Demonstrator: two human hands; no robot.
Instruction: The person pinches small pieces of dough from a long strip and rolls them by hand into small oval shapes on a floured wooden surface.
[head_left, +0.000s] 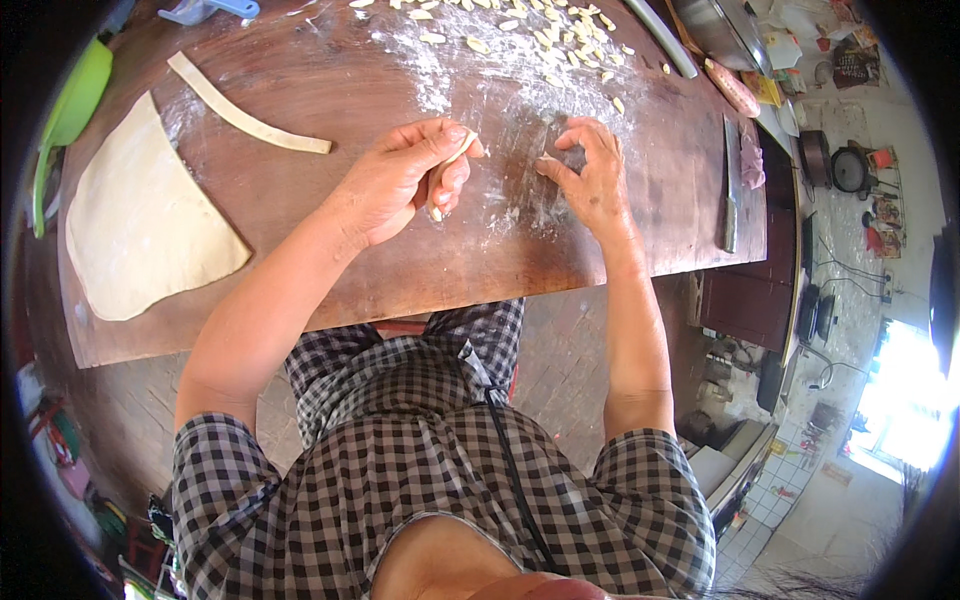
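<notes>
My left hand (409, 176) grips a thin strip of dough (454, 154), its lower end hanging below the fingers. To the right, my right hand (592, 169) is raised over the floured wood with thumb and forefinger apart. I see nothing between those fingers. Many small pressed dough pieces (551, 37) lie scattered in flour at the far side of the board. Left of my left hand rests a long cut strip of dough (247, 120), slightly curved. Beyond it a large flat sheet of rolled dough (146, 225) covers the board's left part.
The wooden board (420, 277) ends just before my lap. A knife (730, 187) lies near its right edge beside a pink cloth (751, 161). A rolling pin (660, 37) and a metal basin (724, 30) are at the far right. A green plastic basin (79, 97) stands at left.
</notes>
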